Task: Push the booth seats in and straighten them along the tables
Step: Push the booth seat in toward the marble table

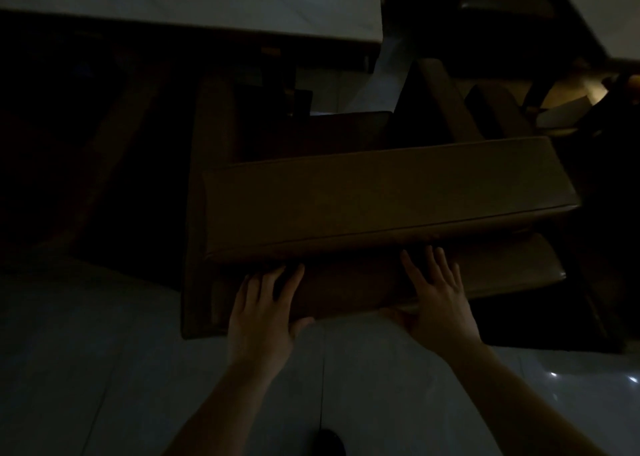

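The room is very dim. A brown padded booth seat (381, 195) stands below me, its long top cushion running left to right and slightly tilted in the frame. My left hand (265, 308) lies flat on the seat's near back panel, fingers straight and spread, thumb at the lower edge. My right hand (436, 296) presses flat on the same panel further right, fingers reaching up to the cushion's edge. A pale table (190, 1) stretches across the top left, beyond the seat.
A second pale table edge (595, 8) crosses the top right corner. More dark brown seats (446, 98) stand between the tables. Glossy pale floor tiles (104, 369) lie under my arms. A dark shoe tip (329, 441) shows at the bottom.
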`<state>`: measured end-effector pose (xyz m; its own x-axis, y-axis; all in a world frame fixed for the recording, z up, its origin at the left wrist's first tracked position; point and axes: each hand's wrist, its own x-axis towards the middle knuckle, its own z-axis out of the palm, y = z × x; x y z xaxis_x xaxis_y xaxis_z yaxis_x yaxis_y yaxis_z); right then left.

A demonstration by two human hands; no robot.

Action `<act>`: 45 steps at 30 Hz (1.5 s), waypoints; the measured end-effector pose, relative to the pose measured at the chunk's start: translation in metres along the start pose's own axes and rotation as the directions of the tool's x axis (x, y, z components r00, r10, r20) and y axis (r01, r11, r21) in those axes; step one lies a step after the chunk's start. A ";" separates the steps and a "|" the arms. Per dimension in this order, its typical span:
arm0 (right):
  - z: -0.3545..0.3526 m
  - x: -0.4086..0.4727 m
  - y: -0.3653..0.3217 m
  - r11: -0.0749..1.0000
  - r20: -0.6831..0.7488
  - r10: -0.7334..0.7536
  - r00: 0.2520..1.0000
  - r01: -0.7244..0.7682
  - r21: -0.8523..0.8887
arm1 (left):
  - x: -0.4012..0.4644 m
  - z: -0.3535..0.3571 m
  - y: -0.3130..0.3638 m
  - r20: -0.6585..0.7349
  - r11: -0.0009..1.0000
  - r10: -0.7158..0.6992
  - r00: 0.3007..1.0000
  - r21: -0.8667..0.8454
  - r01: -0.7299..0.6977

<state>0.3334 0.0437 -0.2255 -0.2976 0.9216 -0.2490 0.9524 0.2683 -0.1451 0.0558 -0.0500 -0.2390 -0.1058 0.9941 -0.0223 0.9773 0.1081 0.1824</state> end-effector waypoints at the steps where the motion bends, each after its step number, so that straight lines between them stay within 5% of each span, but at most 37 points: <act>1: 0.000 0.000 -0.003 1.000 0.001 0.011 1.000 -0.011 -0.013 | 0.000 -0.001 -0.001 -0.004 1.000 0.004 1.000 -0.004 -0.004; 33: 0.013 -0.057 -0.182 0.956 0.201 0.270 0.942 -0.238 -0.169 | -0.051 -0.028 -0.150 0.046 0.988 0.153 0.987 -0.031 -0.152; 45: 0.006 -0.004 -0.206 0.954 0.073 0.274 0.959 -0.262 -0.143 | 0.013 -0.044 -0.173 0.087 0.994 0.112 0.990 -0.022 -0.111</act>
<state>0.1377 -0.0171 -0.2001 -0.0288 0.9370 -0.3482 0.9965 0.0544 0.0639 -0.1225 -0.0554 -0.2275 0.0212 0.9960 -0.0872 0.9786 -0.0029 0.2055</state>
